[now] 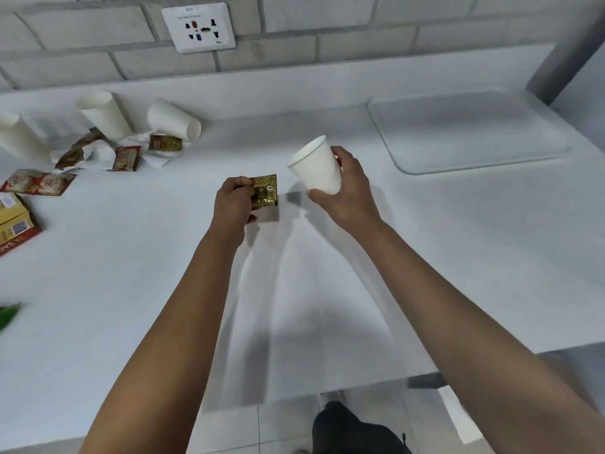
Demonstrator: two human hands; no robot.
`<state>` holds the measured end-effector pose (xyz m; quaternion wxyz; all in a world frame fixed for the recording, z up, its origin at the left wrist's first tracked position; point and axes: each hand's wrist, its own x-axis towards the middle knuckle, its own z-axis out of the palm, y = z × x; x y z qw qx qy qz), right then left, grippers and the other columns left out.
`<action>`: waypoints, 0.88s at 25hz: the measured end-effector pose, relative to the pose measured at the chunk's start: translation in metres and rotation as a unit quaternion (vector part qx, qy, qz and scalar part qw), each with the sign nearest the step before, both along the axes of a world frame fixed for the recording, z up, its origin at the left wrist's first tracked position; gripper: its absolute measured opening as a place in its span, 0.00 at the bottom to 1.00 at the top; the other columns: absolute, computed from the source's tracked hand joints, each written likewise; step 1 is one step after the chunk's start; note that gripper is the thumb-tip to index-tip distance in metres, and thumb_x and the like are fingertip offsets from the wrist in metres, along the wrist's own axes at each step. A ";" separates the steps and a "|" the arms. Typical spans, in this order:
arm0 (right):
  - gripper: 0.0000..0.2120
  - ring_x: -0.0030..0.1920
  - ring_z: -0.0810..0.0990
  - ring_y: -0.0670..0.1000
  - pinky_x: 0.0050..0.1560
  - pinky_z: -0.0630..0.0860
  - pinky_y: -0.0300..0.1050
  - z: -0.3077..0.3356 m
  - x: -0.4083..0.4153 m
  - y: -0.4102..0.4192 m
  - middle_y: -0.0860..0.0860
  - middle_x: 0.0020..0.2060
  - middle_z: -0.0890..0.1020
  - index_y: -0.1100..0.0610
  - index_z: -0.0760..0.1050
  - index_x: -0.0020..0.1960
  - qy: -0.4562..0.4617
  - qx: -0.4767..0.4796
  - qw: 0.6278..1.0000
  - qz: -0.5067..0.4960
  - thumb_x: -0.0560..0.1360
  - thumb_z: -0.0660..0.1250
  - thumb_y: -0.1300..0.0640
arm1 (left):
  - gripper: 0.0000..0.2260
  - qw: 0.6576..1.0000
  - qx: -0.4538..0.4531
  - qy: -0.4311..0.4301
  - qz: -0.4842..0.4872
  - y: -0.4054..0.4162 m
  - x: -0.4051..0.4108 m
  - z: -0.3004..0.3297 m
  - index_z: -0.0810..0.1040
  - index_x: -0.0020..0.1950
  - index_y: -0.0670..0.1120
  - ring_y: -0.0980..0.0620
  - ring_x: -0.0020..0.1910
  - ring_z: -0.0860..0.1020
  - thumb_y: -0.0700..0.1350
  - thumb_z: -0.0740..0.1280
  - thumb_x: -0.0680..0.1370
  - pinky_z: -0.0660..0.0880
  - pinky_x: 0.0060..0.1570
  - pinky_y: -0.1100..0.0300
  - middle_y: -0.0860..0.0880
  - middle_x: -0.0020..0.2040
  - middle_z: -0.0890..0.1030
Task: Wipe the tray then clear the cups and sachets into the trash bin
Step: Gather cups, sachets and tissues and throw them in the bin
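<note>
- The tray (468, 132) lies flat at the far right of the white table (163, 273), with nothing on it.
- The right hand (347, 188) grips a white cup (317, 165), tilted with its mouth to the upper left, above the table's middle; fingers are wrapped round its side.
- The left hand (233, 204) pinches a gold sachet (264, 191) just left of the cup.
- Three more cups (173, 121) lie tipped at far left among sachets (126, 157) and crumpled tissue (98, 152).
- A box (13, 221) sits at the left edge.
</note>
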<state>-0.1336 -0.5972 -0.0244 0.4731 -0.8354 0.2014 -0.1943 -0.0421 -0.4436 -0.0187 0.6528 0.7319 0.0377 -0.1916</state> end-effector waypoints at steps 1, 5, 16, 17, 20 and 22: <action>0.35 0.55 0.68 0.46 0.51 0.66 0.39 0.002 -0.019 0.008 0.51 0.62 0.70 0.54 0.61 0.70 -0.002 0.009 1.000 -0.013 0.67 0.73 0.57 | 0.13 1.000 -0.001 -0.005 -0.011 0.005 -0.015 0.004 0.70 0.39 0.52 0.54 0.37 0.76 0.36 0.56 0.78 0.67 0.35 0.60 0.52 0.42 0.77; 0.34 0.55 0.69 0.46 0.51 0.68 0.40 -0.004 -0.101 0.033 0.48 0.58 0.71 0.53 0.63 0.69 0.006 0.044 0.996 -0.075 0.67 0.74 0.57 | 0.14 0.997 0.003 -0.002 -0.075 0.017 -0.075 0.005 0.71 0.39 0.52 0.54 0.37 0.76 0.36 0.55 0.78 0.67 0.34 0.60 0.52 0.42 0.77; 0.34 0.55 0.67 0.44 0.46 0.65 0.31 -0.020 -0.235 -0.001 0.51 0.62 0.70 0.54 0.62 0.70 0.004 0.060 0.979 -0.195 0.69 0.73 0.56 | 0.15 0.983 0.019 -0.020 -0.180 -0.043 -0.185 0.003 0.73 0.40 0.53 0.52 0.42 0.76 0.35 0.54 0.77 0.69 0.36 0.60 0.51 0.46 0.78; 0.34 0.54 0.67 0.44 0.44 0.64 0.28 -0.020 -0.247 -0.013 0.50 0.61 0.69 0.54 0.61 0.70 0.000 0.058 0.978 -0.200 0.69 0.73 0.56 | 0.15 0.983 0.021 -0.023 -0.183 -0.057 -0.195 0.004 0.73 0.40 0.53 0.52 0.43 0.76 0.35 0.54 0.77 0.69 0.36 0.60 0.51 0.48 0.78; 0.34 0.55 0.66 0.43 0.47 0.65 0.29 -0.023 -0.281 -0.051 0.50 0.62 0.69 0.54 0.61 0.70 -0.014 0.050 0.976 -0.210 0.69 0.72 0.55 | 0.16 0.981 0.021 -0.041 -0.186 -0.097 -0.226 0.008 0.73 0.41 0.53 0.51 0.44 0.76 0.35 0.54 0.77 0.69 0.36 0.60 0.50 0.49 0.78; 0.34 0.55 0.67 0.43 0.47 0.66 0.28 -0.028 -0.312 -0.083 0.51 0.63 0.69 0.54 0.61 0.70 -0.021 0.045 0.974 -0.221 0.69 0.72 0.55 | 0.15 0.982 0.013 -0.052 -0.179 -0.129 -0.256 0.006 0.73 0.40 0.53 0.52 0.42 0.76 0.35 0.54 0.77 0.69 0.35 0.61 0.51 0.48 0.78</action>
